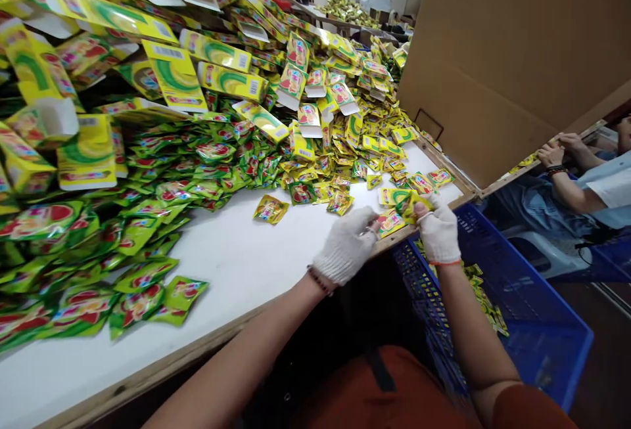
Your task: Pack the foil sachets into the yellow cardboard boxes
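At the table's right front edge, both of my hands wear white knit gloves with bare fingertips. My left hand (348, 245) has its fingers closed at the end of a small yellow carton (391, 223) with red print. My right hand (438, 232) pinches a shiny yellow-green packet (408, 207) between thumb and fingers, just above that carton. Behind them another yellow carton (393, 195) lies flat on the white tabletop (236, 251). Loose yellow packets (340, 203) are scattered to the left of it.
Green packets (148, 219) and folded yellow cartons (221, 54) pile high at left and back. A blue crate (537, 324) with packets stands below my right arm. A tall cardboard sheet (503, 67) rises at right; beyond it a co-worker's hands (552, 153) show.
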{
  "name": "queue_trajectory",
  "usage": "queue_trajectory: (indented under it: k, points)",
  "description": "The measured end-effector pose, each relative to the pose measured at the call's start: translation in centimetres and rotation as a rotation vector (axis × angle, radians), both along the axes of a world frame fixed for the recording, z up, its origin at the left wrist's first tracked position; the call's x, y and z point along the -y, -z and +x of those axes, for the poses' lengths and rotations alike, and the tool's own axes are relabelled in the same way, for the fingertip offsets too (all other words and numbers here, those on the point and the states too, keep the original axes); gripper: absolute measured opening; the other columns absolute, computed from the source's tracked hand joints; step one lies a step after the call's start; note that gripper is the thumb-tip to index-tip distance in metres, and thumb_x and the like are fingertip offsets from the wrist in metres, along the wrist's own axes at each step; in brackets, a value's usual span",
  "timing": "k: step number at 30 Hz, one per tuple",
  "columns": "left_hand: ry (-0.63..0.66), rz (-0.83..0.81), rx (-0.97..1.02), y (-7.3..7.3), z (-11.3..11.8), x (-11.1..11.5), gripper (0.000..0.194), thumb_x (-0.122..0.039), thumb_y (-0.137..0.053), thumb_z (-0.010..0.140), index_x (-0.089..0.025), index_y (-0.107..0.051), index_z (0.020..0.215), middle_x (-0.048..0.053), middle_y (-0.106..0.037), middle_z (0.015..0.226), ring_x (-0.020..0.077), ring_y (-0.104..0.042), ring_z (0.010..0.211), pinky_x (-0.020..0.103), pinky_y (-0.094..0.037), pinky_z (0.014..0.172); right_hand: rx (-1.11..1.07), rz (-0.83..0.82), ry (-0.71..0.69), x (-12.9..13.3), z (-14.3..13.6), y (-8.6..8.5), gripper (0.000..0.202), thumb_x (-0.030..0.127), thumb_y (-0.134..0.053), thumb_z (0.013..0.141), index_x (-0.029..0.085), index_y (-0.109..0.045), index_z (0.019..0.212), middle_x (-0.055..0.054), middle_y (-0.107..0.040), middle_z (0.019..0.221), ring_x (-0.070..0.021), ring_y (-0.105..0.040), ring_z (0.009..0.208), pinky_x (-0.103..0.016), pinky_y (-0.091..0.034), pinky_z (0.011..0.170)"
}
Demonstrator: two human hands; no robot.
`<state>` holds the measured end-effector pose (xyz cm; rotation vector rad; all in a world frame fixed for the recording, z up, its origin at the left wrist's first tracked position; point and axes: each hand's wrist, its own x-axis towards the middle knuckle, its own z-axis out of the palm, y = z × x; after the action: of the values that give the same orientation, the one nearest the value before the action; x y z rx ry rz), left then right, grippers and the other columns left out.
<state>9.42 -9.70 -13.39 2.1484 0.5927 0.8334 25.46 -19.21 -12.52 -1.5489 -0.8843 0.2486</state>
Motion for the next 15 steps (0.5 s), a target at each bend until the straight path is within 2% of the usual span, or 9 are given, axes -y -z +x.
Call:
queue_trajectory:
  k: [3, 4, 6, 8, 11, 13, 15]
  points:
    - [0.206, 0.169, -0.169, 0.5, 4.5, -0.2, 0.024, -0.025, -0.045, 0.091, -0.017, -0.067, 0.087, 0.009, -0.066, 0.086, 0.0213, -0.06, 0.079, 0.031, -0.047, 0.075, -0.058, 0.085, 0.124, 1.7, 1.9, -0.7, 0.047, 0.051, -0.067, 0.078, 0.016, -0.063, 0.109, -0.005, -0.069, 0.09, -0.0136, -0.06, 0.069, -0.025, -0.051, 0.062]
    - [0.224, 0.226, -0.257, 0.7, 5.5, -0.3, 0.022, -0.023, -0.047, 0.09, -0.017, -0.068, 0.089, 0.011, -0.067, 0.089, 0.0221, -0.061, 0.082, 0.032, -0.047, 0.077, -0.085, 0.09, 0.14, 2.1, 2.1, -0.9, 0.05, 0.053, -0.068, 0.076, 0.016, -0.062, 0.11, -0.005, -0.069, 0.089, -0.013, -0.059, 0.065, -0.024, -0.05, 0.059]
    - [0.178, 0.3, -0.433, 1.0, 6.2, -0.5, 0.019, -0.019, -0.051, 0.087, -0.016, -0.069, 0.091, 0.014, -0.066, 0.092, 0.0244, -0.063, 0.084, 0.034, -0.048, 0.079, -0.114, 0.069, 0.144, 2.7, 1.9, -0.9, 0.053, 0.055, -0.07, 0.075, 0.016, -0.062, 0.11, -0.005, -0.069, 0.087, -0.0118, -0.058, 0.06, -0.023, -0.048, 0.053]
    - [0.07, 0.308, -0.577, 1.0, 5.2, -1.1, 0.02, -0.014, -0.05, 0.084, -0.012, -0.07, 0.09, 0.018, -0.066, 0.089, 0.0281, -0.065, 0.083, 0.038, -0.049, 0.077, -0.116, 0.042, 0.11, 3.0, 1.5, -0.6, 0.054, 0.054, -0.071, 0.073, 0.016, -0.062, 0.11, -0.005, -0.069, 0.086, -0.012, -0.058, 0.059, -0.023, -0.048, 0.051]
    - [-0.057, 0.272, -0.73, 0.5, 1.8, -2.0, 0.021, -0.008, -0.048, 0.083, -0.007, -0.069, 0.083, 0.02, -0.064, 0.076, 0.0337, -0.066, 0.077, 0.045, -0.05, 0.072, -0.166, 0.018, 0.039, 2.5, 0.8, 0.4, 0.056, 0.053, -0.072, 0.073, 0.016, -0.062, 0.113, -0.005, -0.069, 0.085, -0.0125, -0.059, 0.061, -0.023, -0.049, 0.051]
    - [-0.114, 0.308, -0.76, -0.2, -0.2, -2.4, 0.024, -0.006, -0.046, 0.083, -0.007, -0.069, 0.089, 0.02, -0.064, 0.079, 0.0344, -0.067, 0.078, 0.046, -0.05, 0.071, -0.222, 0.031, 0.019, 1.6, 0.5, 1.3, 0.057, 0.053, -0.072, 0.073, 0.016, -0.062, 0.115, -0.005, -0.069, 0.084, -0.0123, -0.06, 0.061, -0.023, -0.05, 0.051]
    - [-0.105, 0.409, -0.721, -0.8, -1.1, -2.8, 0.033, -0.004, -0.041, 0.085, -0.011, -0.068, 0.104, 0.021, -0.065, 0.093, 0.0326, -0.066, 0.083, 0.045, -0.05, 0.072, -0.297, 0.095, 0.022, 0.4, 0.3, 2.3, 0.056, 0.053, -0.072, 0.072, 0.016, -0.061, 0.114, -0.005, -0.069, 0.086, -0.012, -0.06, 0.063, -0.022, -0.05, 0.052]
